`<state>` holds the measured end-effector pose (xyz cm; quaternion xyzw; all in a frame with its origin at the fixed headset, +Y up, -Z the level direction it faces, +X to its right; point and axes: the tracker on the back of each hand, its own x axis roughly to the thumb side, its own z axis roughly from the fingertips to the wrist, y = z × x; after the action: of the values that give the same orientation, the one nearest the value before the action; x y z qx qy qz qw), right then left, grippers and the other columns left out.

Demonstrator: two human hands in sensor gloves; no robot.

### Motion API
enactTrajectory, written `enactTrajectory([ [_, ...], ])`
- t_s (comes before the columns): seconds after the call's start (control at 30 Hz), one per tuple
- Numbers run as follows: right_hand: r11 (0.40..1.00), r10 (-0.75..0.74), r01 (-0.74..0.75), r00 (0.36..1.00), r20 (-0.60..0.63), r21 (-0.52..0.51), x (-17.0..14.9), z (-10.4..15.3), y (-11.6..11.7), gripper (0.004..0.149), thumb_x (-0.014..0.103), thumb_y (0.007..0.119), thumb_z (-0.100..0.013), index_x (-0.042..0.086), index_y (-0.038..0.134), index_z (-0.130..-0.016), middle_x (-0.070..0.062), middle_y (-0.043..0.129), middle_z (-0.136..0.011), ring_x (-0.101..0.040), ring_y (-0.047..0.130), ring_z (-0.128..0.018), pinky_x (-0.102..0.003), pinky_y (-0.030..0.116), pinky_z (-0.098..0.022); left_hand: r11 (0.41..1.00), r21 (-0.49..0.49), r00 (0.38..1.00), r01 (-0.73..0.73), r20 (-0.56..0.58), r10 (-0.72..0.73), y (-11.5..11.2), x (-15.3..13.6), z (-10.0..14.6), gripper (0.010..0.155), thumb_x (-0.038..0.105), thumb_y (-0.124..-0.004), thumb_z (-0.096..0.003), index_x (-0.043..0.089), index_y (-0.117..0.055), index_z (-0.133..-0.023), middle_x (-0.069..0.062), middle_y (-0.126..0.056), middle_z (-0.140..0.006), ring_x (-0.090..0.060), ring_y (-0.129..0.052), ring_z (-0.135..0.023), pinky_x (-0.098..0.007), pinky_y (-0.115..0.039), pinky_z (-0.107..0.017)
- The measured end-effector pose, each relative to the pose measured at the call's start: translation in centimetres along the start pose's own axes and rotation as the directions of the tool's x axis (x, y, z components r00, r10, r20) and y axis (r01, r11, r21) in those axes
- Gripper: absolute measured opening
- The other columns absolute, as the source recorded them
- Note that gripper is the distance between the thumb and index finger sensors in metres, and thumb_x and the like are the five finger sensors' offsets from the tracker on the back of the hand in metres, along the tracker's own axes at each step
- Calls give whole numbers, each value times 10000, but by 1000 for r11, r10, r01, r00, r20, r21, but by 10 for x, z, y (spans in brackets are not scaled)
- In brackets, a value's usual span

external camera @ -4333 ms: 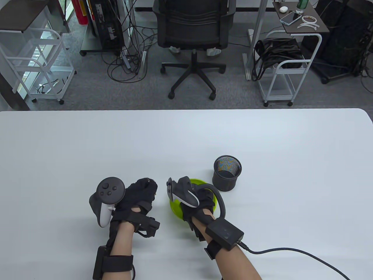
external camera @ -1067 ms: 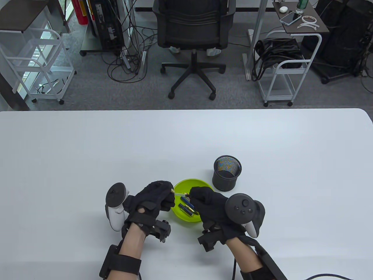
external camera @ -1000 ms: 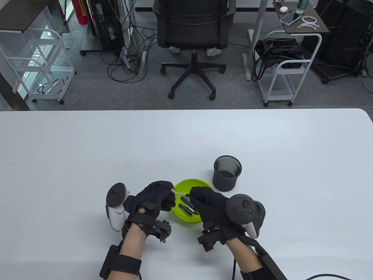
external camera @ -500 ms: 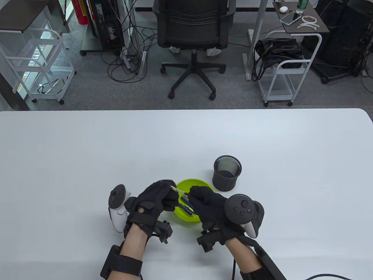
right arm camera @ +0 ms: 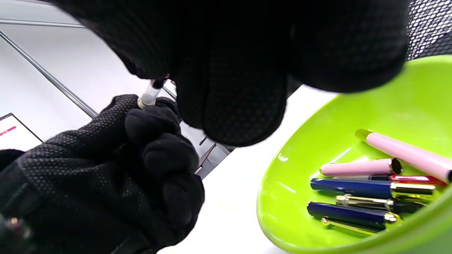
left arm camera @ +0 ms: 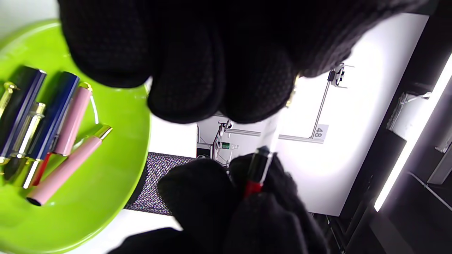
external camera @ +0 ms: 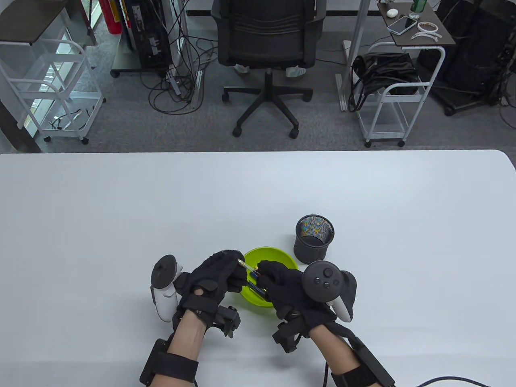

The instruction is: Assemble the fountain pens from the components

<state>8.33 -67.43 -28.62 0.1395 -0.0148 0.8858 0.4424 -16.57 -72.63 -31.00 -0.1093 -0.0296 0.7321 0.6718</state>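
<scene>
My left hand (external camera: 225, 271) and right hand (external camera: 274, 276) meet over the left rim of the green bowl (external camera: 278, 254). Between them is one pen piece (external camera: 247, 265): a clear ink tube with a gold end. The left fingers (left arm camera: 219, 81) pinch the tube's clear end (left arm camera: 270, 135). The right fingers (left arm camera: 212, 197) pinch the red grip section (left arm camera: 253, 187) at its other end. In the right wrist view the tube (right arm camera: 149, 96) pokes out above the left hand (right arm camera: 141, 158). Loose blue barrels (right arm camera: 353, 188) and pink parts (right arm camera: 356, 168) lie in the bowl (right arm camera: 300, 211).
A black mesh pen cup (external camera: 314, 238) stands just beyond the bowl to the right. The white table (external camera: 121, 209) stretches wide to the left, right and far side. An office chair and carts stand on the floor past the far edge.
4.3 s ago the right hand reached into the bowl; now both hands hold one piece. In the last second the right hand shifted left and the piece tilted slightly.
</scene>
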Motion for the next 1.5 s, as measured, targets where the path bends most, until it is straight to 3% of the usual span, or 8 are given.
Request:
enactTrajectory([
  [0.47, 999, -19, 21, 999, -49, 36, -6, -5, -5, 426, 342, 834, -438, 163, 854, -825, -32, 1057, -602, -192, 1056, -247, -401, 915, -155, 996, -12, 996, 84, 10, -84, -1, 0, -3, 442, 501, -755, -553, 203, -797, -876, 23, -979, -694, -232, -983, -597, -471, -818, -480],
  [0.67, 999, 29, -27, 997, -72, 30, -7, -5, -8, 534, 490, 797, -439, 150, 843, -848, -83, 1027, -643, -244, 1044, -290, -431, 893, -168, 991, 56, 992, 125, 17, -126, 9, 5, -2, 439, 483, -755, -549, 191, -798, -874, 0, -972, -692, -236, -978, -590, -474, -815, -470],
  [0.83, 990, 138, -139, 979, -148, 1, -9, -4, -12, 545, 468, 819, -446, 162, 802, -896, -103, 980, -727, -268, 1030, -365, -407, 883, -157, 987, 106, 992, 119, 24, -122, 18, 7, 0, 441, 471, -740, -550, 192, -772, -890, -18, -943, -722, -245, -956, -614, -479, -801, -481],
  [0.93, 966, 257, -256, 941, -220, 33, -9, -4, -12, 577, 443, 857, -437, 173, 755, -937, -115, 913, -813, -255, 1007, -397, -340, 871, -107, 988, 118, 994, 102, 30, -106, 20, 9, 0, 441, 453, -728, -554, 187, -739, -905, -29, -915, -744, -252, -934, -634, -485, -786, -493],
  [1.13, 904, 424, -420, 865, -268, 75, -4, -11, -5, 620, 397, 912, -416, 175, 726, -965, -104, 892, -835, -221, 998, -337, -309, 848, -66, 981, 149, 990, 122, 58, -131, 25, 18, 2, 442, 444, -727, -553, 184, -730, -911, -29, -908, -750, -251, -930, -638, -485, -783, -495],
  [1.33, 770, 633, -544, 715, -296, 332, 1, -39, 20, 680, 355, 952, -394, 204, 686, -1001, -103, 871, -864, -216, 992, -345, -336, 848, -103, 978, 184, 992, 98, 59, -111, 35, 19, 3, 443, 447, -721, -556, 185, -728, -912, -25, -908, -749, -249, -930, -639, -484, -784, -495],
  [1.43, 693, 719, -614, 627, -301, 377, 3, -50, 31, 692, 369, 952, -391, 187, 680, -1001, -89, 892, -838, -210, 994, -315, -326, 841, -83, 980, 192, 996, 55, 59, -68, 38, 18, 4, 445, 448, -718, -558, 182, -725, -914, -27, -908, -750, -251, -930, -638, -486, -783, -494],
  [1.5, 662, 749, -671, 582, -316, 334, 5, -54, 36, 681, 387, 953, -388, 167, 705, -982, -84, 947, -773, -194, 1007, -259, -307, 837, -47, 981, 194, 997, 33, 68, -46, 40, 19, 4, 447, 448, -716, -558, 179, -723, -915, -25, -908, -750, -250, -932, -637, -484, -784, -493],
])
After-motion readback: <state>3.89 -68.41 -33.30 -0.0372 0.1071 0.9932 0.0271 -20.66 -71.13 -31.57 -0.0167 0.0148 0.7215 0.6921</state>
